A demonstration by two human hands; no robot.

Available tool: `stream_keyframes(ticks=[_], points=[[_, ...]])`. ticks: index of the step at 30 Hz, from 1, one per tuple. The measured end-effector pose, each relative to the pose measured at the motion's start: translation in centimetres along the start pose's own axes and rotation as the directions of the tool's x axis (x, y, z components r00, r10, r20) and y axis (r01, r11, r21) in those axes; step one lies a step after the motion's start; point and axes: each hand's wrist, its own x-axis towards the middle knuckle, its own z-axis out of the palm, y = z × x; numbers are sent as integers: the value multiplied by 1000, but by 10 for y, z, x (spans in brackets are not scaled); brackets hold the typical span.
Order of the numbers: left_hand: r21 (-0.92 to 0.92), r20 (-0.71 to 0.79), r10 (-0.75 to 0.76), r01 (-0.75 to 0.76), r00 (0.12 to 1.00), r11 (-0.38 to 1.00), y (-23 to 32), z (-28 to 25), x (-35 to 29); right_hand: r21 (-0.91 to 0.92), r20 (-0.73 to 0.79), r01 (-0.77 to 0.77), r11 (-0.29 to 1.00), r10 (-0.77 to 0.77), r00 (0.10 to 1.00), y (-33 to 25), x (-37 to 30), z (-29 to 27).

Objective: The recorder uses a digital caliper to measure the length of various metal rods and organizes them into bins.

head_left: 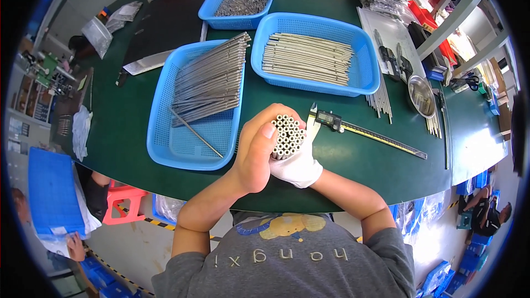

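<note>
A bundle of thin metal tubes (288, 137) stands on end between my hands, its hollow ends facing up. My bare left hand (256, 146) wraps the bundle from the left, thumb along its side. On the other side my right hand (298, 168), in a white glove, closes round it from the right and below. A digital caliper (375, 136) lies on the green table just right of the hands. To the left, a blue basket (185, 152) holds a slanted pile of grey metal rods (210, 80). Beyond the hands, another blue basket (314, 86) carries a layer of shiny rods (309, 58).
A third blue basket (237, 22) at the back holds small metal pieces. At right are loose rods (379, 102), knives (389, 60) and a metal bowl (421, 96). A black board (160, 33) lies at back left. A person carries a blue crate (52, 190) at far left.
</note>
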Motion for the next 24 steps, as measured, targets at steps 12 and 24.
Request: stream_keyframes(ticks=[12,24], points=[[475,31,417,-380,909,793,34,-31,3,-164,46,171,971,-166,985,-5,6,-3],[765,329,406,-493,852,415,56,-34,1,-24,59,55,998,-54,997,-2,7,-1]])
